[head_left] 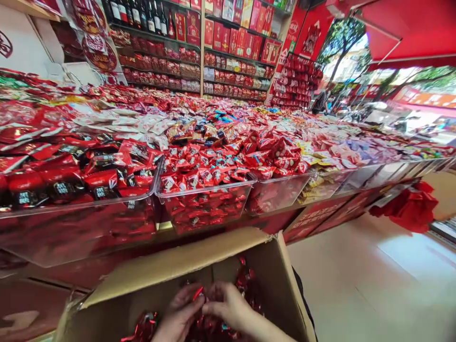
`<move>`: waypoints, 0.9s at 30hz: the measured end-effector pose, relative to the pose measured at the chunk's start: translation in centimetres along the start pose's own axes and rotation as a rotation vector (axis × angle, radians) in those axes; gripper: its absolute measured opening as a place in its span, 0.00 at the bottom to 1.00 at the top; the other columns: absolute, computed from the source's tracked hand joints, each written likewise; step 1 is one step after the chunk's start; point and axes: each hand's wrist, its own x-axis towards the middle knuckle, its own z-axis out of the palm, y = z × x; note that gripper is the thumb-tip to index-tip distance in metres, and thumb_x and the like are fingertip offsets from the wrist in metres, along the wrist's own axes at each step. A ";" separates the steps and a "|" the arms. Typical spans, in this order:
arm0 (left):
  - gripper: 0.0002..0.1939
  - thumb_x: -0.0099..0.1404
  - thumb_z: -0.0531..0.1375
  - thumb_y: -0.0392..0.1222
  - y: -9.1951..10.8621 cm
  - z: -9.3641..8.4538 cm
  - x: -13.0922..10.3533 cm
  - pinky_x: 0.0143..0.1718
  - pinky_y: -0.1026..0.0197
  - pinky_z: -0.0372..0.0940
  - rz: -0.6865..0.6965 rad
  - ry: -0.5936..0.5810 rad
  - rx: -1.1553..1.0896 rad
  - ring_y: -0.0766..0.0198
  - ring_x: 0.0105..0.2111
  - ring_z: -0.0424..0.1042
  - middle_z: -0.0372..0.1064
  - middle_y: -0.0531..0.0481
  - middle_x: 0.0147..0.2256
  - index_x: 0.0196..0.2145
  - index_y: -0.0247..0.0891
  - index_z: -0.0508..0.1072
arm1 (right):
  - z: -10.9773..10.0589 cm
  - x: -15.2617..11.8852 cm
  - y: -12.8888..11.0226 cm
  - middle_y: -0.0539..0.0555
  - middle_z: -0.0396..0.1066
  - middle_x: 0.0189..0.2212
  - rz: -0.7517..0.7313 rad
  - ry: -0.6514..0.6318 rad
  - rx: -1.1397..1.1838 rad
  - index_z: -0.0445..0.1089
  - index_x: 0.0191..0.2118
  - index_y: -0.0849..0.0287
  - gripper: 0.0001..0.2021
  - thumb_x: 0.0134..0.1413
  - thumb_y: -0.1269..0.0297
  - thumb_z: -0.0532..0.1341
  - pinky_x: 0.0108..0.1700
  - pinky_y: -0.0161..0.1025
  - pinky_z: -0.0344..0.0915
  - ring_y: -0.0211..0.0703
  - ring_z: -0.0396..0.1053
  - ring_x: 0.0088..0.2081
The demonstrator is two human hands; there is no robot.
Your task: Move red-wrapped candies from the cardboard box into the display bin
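Candies (204, 327) | both hands closed on them: left hand (180, 316), right hand (228, 306) | cardboard box (274, 280) walls close around.

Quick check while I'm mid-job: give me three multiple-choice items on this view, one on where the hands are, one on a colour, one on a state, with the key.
1. Where are the two hands?
A. Inside the open brown cardboard box
B. In a clear plastic bin on the counter
C. On the back shelves

2. What colour are most sweet wrappers in the box?
A. Blue
B. Shiny red
C. Green

3. How is the clear plastic bin straight ahead?
A. Empty
B. Lidded
C. Heaped with red packets

Key:
1 A: the left hand and right hand meet low inside the open brown cardboard box.
2 B: the foil-wrapped sweets around the hands glint red.
3 C: the clear plastic bin shows red packets piled above its rim, no lid.
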 end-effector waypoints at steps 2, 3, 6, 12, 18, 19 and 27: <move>0.14 0.48 0.61 0.35 0.3 0.3 -0.4 0.35 0.66 0.63 0.031 0.031 0.031 0.66 0.33 0.71 0.74 0.51 0.28 0.35 0.37 0.68 | 0.0 0.3 1.0 0.45 0.63 0.15 0.005 -0.055 0.150 0.59 0.24 0.59 0.20 0.24 0.53 0.65 0.21 0.35 0.59 0.35 0.60 0.16; 0.14 0.49 0.60 0.34 0.3 0.4 -0.5 0.36 0.66 0.63 0.042 0.027 0.028 0.67 0.33 0.71 0.74 0.51 0.29 0.37 0.36 0.67 | -0.1 0.3 1.1 0.45 0.63 0.15 -0.002 -0.085 0.194 0.59 0.24 0.60 0.21 0.24 0.52 0.65 0.22 0.35 0.59 0.34 0.60 0.16; 0.17 0.51 0.59 0.32 0.5 0.7 -0.4 0.36 0.67 0.64 0.054 0.007 0.007 0.68 0.34 0.70 0.74 0.50 0.31 0.40 0.38 0.66 | -0.8 -0.1 0.7 0.45 0.63 0.14 -0.026 -0.105 0.255 0.59 0.24 0.61 0.21 0.24 0.53 0.65 0.23 0.35 0.60 0.33 0.61 0.16; 0.17 0.54 0.55 0.34 0.1 0.8 -0.4 0.34 0.64 0.66 0.042 -0.076 -0.014 0.65 0.36 0.70 0.74 0.49 0.33 0.43 0.38 0.65 | -1.5 -0.4 0.7 0.44 0.63 0.14 -0.038 -0.082 0.315 0.60 0.25 0.62 0.20 0.25 0.54 0.65 0.22 0.34 0.60 0.33 0.61 0.16; 0.08 0.49 0.60 0.36 -0.4 0.2 -0.3 0.25 0.72 0.64 0.024 0.002 0.137 0.72 0.24 0.69 0.74 0.55 0.24 0.31 0.37 0.71 | -0.7 0.1 1.8 0.45 0.63 0.17 -0.070 -0.033 0.240 0.61 0.26 0.61 0.18 0.26 0.56 0.65 0.20 0.31 0.57 0.31 0.59 0.17; 0.06 0.48 0.61 0.36 -0.4 0.2 -0.3 0.26 0.72 0.64 0.018 0.040 0.122 0.73 0.24 0.69 0.74 0.56 0.23 0.28 0.37 0.72 | -0.5 0.3 2.0 0.45 0.63 0.19 -0.089 -0.013 0.250 0.61 0.26 0.60 0.18 0.27 0.57 0.66 0.20 0.31 0.58 0.31 0.60 0.19; 0.11 0.35 0.67 0.40 0.1 0.3 0.0 0.20 0.72 0.63 0.101 0.140 0.098 0.72 0.18 0.67 0.71 0.58 0.16 0.18 0.34 0.71 | 0.1 -0.4 1.5 0.49 0.64 0.19 -0.162 0.015 0.134 0.59 0.27 0.60 0.18 0.35 0.51 0.60 0.24 0.34 0.60 0.35 0.62 0.20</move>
